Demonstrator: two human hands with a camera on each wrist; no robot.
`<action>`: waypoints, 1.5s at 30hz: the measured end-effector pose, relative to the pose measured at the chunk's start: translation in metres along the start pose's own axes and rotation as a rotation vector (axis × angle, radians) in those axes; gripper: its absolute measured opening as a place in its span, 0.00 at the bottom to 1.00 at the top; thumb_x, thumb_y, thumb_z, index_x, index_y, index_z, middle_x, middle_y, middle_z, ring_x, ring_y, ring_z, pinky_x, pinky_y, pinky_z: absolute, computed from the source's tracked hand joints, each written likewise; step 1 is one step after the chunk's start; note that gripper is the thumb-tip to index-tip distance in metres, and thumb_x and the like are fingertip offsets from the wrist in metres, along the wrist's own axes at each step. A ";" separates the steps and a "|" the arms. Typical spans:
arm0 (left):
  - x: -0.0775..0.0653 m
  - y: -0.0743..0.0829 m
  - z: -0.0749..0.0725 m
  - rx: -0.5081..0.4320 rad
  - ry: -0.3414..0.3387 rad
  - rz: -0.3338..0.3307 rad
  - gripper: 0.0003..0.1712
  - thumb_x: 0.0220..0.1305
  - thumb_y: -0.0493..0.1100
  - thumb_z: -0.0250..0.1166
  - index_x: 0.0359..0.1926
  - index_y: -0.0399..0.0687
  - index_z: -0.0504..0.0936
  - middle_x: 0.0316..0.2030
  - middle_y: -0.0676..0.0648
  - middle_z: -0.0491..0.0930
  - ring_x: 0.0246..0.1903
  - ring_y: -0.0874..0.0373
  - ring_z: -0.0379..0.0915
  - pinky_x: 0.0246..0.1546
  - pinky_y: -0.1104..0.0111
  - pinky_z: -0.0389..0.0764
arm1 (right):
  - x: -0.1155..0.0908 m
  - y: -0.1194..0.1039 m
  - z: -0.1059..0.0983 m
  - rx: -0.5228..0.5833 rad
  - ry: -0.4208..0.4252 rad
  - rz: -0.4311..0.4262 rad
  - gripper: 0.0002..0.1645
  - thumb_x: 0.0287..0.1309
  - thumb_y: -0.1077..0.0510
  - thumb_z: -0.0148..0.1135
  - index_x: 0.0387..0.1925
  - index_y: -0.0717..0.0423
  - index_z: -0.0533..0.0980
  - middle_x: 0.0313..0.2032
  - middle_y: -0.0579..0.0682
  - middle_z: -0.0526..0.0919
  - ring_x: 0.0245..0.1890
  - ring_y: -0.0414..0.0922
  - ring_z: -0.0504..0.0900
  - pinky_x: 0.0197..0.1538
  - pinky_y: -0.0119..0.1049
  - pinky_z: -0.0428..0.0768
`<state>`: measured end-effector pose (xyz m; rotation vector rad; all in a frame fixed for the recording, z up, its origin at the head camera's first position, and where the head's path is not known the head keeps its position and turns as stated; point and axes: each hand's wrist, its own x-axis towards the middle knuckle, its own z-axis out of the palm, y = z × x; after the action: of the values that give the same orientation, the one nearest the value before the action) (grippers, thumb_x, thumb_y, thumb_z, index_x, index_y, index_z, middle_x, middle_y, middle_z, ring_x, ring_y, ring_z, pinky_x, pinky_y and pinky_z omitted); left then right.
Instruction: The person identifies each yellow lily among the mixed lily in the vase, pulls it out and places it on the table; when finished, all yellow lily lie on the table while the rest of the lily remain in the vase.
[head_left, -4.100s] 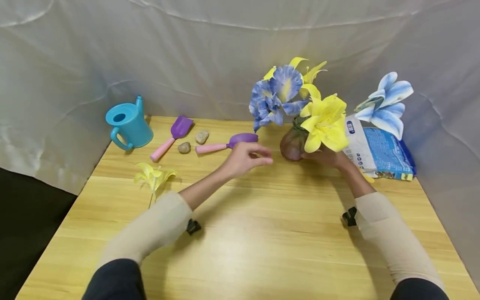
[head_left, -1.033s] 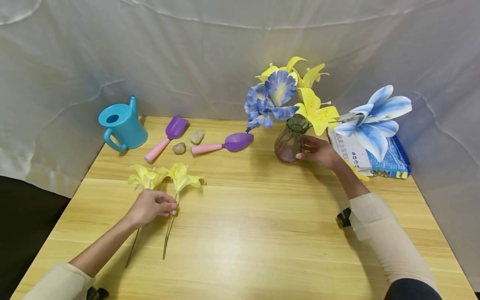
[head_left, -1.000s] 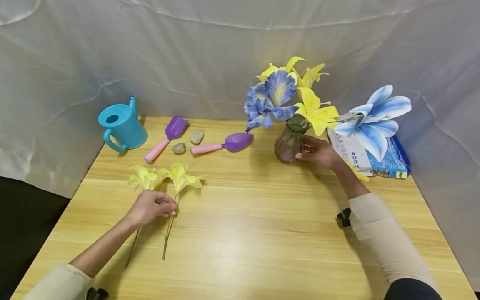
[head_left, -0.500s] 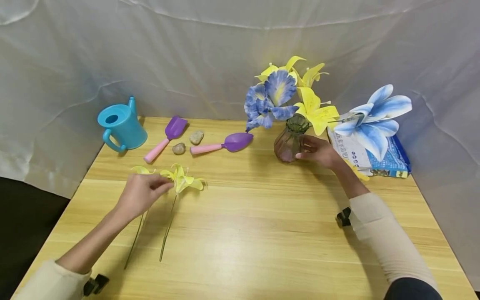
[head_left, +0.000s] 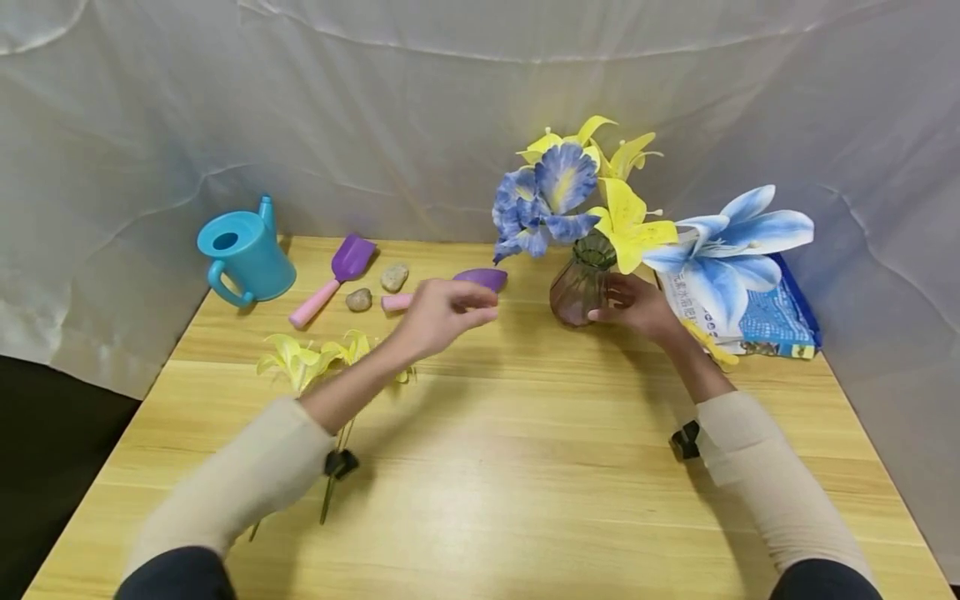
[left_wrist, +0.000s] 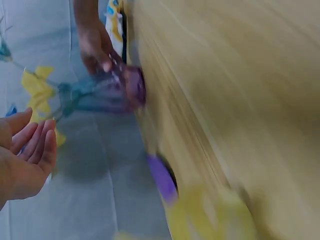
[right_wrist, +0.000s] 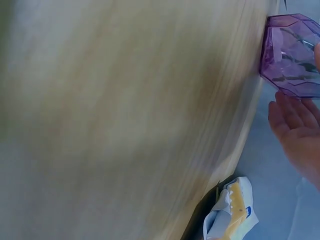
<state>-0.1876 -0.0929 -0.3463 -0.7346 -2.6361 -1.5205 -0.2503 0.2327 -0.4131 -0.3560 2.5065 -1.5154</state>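
My right hand (head_left: pixel 641 308) grips a clear, purple-tinted vase (head_left: pixel 572 298) from its right side, thumb in front. In the vase stand a blue-violet iris (head_left: pixel 531 208), several yellow lilies (head_left: pixel 630 229) and a blue-and-white lily (head_left: pixel 723 262) leaning out to the right. My left hand (head_left: pixel 438 317) hovers over the table to the left of the vase, holding nothing, thumb apart from loosely bent fingers. In the left wrist view, its fingers (left_wrist: pixel 42 145) are plainly bare. Two cut yellow lilies lie on the table, a left one (head_left: pixel 288 358) and a right one (head_left: pixel 358 343), partly hidden by my left forearm.
A blue watering can (head_left: pixel 255 258) stands at the back left. Beside it lie a purple scoop (head_left: pixel 352 258), two stones (head_left: pixel 393 277) and a purple trowel (head_left: pixel 483 277) partly behind my left hand. A blue-and-white packet (head_left: pixel 776 308) lies back right, with a yellow bloom (head_left: pixel 711 343) by it.
A second yellow lily has come to lie on the table at left. My left hand has let it go and moved right towards the vase. The blue-and-white lily has turned and dipped slightly.
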 end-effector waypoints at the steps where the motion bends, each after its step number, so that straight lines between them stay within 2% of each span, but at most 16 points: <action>1: 0.009 0.002 0.009 -0.013 -0.004 -0.001 0.13 0.51 0.44 0.65 0.40 0.46 0.82 0.35 0.51 0.81 0.34 0.65 0.76 0.35 0.76 0.76 | -0.002 -0.003 0.000 0.000 0.001 -0.001 0.45 0.42 0.57 0.69 0.61 0.64 0.57 0.59 0.60 0.61 0.58 0.57 0.62 0.56 0.50 0.64; 5: 0.045 0.009 0.044 -0.068 -0.002 -0.005 0.15 0.51 0.45 0.65 0.41 0.45 0.82 0.36 0.50 0.81 0.34 0.65 0.76 0.33 0.77 0.76 | -0.006 -0.011 0.002 0.000 -0.007 -0.013 0.44 0.44 0.59 0.68 0.61 0.65 0.57 0.59 0.62 0.61 0.58 0.59 0.61 0.56 0.51 0.64; 7: 0.059 0.012 0.061 -0.061 0.004 -0.018 0.17 0.52 0.47 0.65 0.43 0.46 0.81 0.38 0.50 0.81 0.34 0.65 0.76 0.32 0.78 0.75 | -0.005 -0.007 0.001 -0.004 -0.018 -0.020 0.44 0.44 0.58 0.68 0.61 0.63 0.57 0.60 0.61 0.60 0.58 0.58 0.61 0.56 0.50 0.64; 8: 0.065 0.014 0.069 -0.059 0.013 -0.030 0.17 0.53 0.47 0.64 0.44 0.47 0.80 0.39 0.50 0.80 0.30 0.64 0.76 0.27 0.78 0.75 | -0.004 -0.002 0.000 -0.016 -0.022 -0.022 0.45 0.44 0.57 0.67 0.62 0.61 0.56 0.60 0.60 0.60 0.58 0.57 0.61 0.56 0.50 0.64; 11: 0.083 0.018 0.087 -0.020 0.051 -0.042 0.19 0.55 0.49 0.62 0.49 0.51 0.78 0.34 0.52 0.80 0.27 0.65 0.74 0.23 0.78 0.72 | -0.002 0.006 -0.001 -0.046 -0.041 -0.045 0.43 0.46 0.55 0.66 0.62 0.58 0.57 0.61 0.58 0.59 0.58 0.57 0.62 0.55 0.50 0.66; 14: 0.096 0.019 0.097 0.025 0.091 -0.046 0.19 0.58 0.49 0.59 0.51 0.54 0.76 0.24 0.53 0.78 0.19 0.64 0.69 0.16 0.75 0.68 | -0.005 0.001 0.000 -0.067 -0.052 -0.058 0.42 0.48 0.56 0.65 0.63 0.58 0.56 0.61 0.60 0.59 0.57 0.58 0.62 0.54 0.51 0.66; 16: 0.104 0.020 0.100 0.077 0.083 -0.038 0.18 0.59 0.50 0.57 0.51 0.55 0.76 0.19 0.50 0.75 0.17 0.62 0.68 0.17 0.74 0.68 | -0.010 -0.009 0.002 -0.063 -0.059 -0.054 0.41 0.49 0.59 0.64 0.62 0.61 0.56 0.61 0.62 0.58 0.57 0.61 0.61 0.54 0.53 0.65; 18: 0.109 0.021 0.103 0.111 0.055 -0.038 0.17 0.60 0.50 0.56 0.50 0.57 0.77 0.24 0.51 0.79 0.17 0.64 0.69 0.18 0.75 0.68 | -0.010 -0.009 0.002 -0.065 -0.056 -0.043 0.41 0.49 0.58 0.64 0.63 0.60 0.56 0.61 0.62 0.58 0.57 0.60 0.61 0.55 0.53 0.64; 21: 0.116 0.022 0.104 0.135 0.007 -0.029 0.15 0.60 0.50 0.56 0.48 0.57 0.78 0.35 0.54 0.81 0.25 0.66 0.74 0.26 0.77 0.71 | -0.008 -0.003 0.002 -0.055 -0.061 -0.032 0.42 0.48 0.57 0.64 0.63 0.60 0.55 0.61 0.61 0.58 0.58 0.59 0.60 0.56 0.53 0.63; 23: 0.119 0.022 0.104 0.105 -0.002 -0.041 0.13 0.59 0.48 0.58 0.45 0.56 0.80 0.41 0.57 0.79 0.29 0.66 0.75 0.29 0.78 0.72 | -0.005 0.004 0.001 -0.052 -0.064 -0.026 0.43 0.48 0.55 0.65 0.63 0.58 0.55 0.62 0.59 0.58 0.58 0.58 0.61 0.56 0.51 0.64; 29: 0.123 0.023 0.101 0.082 -0.006 -0.109 0.12 0.56 0.50 0.61 0.39 0.55 0.83 0.31 0.58 0.81 0.25 0.66 0.73 0.24 0.78 0.68 | 0.009 0.027 0.000 -0.075 -0.078 -0.059 0.42 0.48 0.53 0.65 0.63 0.54 0.57 0.61 0.56 0.61 0.57 0.56 0.64 0.54 0.49 0.66; 33: 0.124 0.024 0.101 0.053 0.036 -0.144 0.13 0.53 0.51 0.63 0.37 0.51 0.84 0.30 0.55 0.82 0.30 0.66 0.75 0.27 0.78 0.71 | 0.010 0.028 -0.002 -0.077 -0.074 -0.075 0.42 0.48 0.54 0.64 0.63 0.56 0.56 0.61 0.57 0.61 0.57 0.56 0.64 0.54 0.49 0.67; 37: 0.125 0.026 0.100 -0.002 0.122 -0.169 0.18 0.50 0.53 0.65 0.37 0.46 0.81 0.32 0.51 0.81 0.32 0.63 0.75 0.32 0.76 0.73 | 0.006 0.023 -0.003 -0.072 -0.049 -0.085 0.42 0.46 0.54 0.66 0.62 0.57 0.58 0.60 0.57 0.61 0.56 0.56 0.65 0.52 0.48 0.69; 39: 0.125 0.029 0.099 -0.042 0.155 -0.133 0.18 0.51 0.53 0.65 0.39 0.47 0.78 0.33 0.51 0.79 0.33 0.63 0.74 0.34 0.76 0.73 | 0.004 0.020 -0.003 -0.063 -0.038 -0.087 0.41 0.46 0.55 0.66 0.62 0.56 0.59 0.60 0.57 0.62 0.56 0.56 0.65 0.53 0.47 0.69; 42: 0.125 0.033 0.097 -0.150 0.150 -0.077 0.17 0.53 0.53 0.62 0.41 0.50 0.76 0.28 0.50 0.79 0.29 0.60 0.75 0.30 0.76 0.73 | 0.004 0.018 -0.004 -0.057 -0.039 -0.078 0.41 0.47 0.56 0.65 0.62 0.55 0.58 0.61 0.56 0.61 0.57 0.56 0.64 0.54 0.48 0.67; 45: 0.124 0.039 0.095 -0.260 0.136 -0.041 0.16 0.55 0.51 0.61 0.41 0.48 0.79 0.26 0.46 0.80 0.24 0.55 0.74 0.24 0.76 0.72 | 0.004 0.017 -0.004 -0.056 -0.034 -0.051 0.40 0.47 0.56 0.65 0.62 0.53 0.59 0.61 0.54 0.61 0.57 0.54 0.64 0.54 0.47 0.67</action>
<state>-0.2618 0.0503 -0.3354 -0.5661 -2.3990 -1.8752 -0.2569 0.2424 -0.4264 -0.4544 2.5356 -1.4471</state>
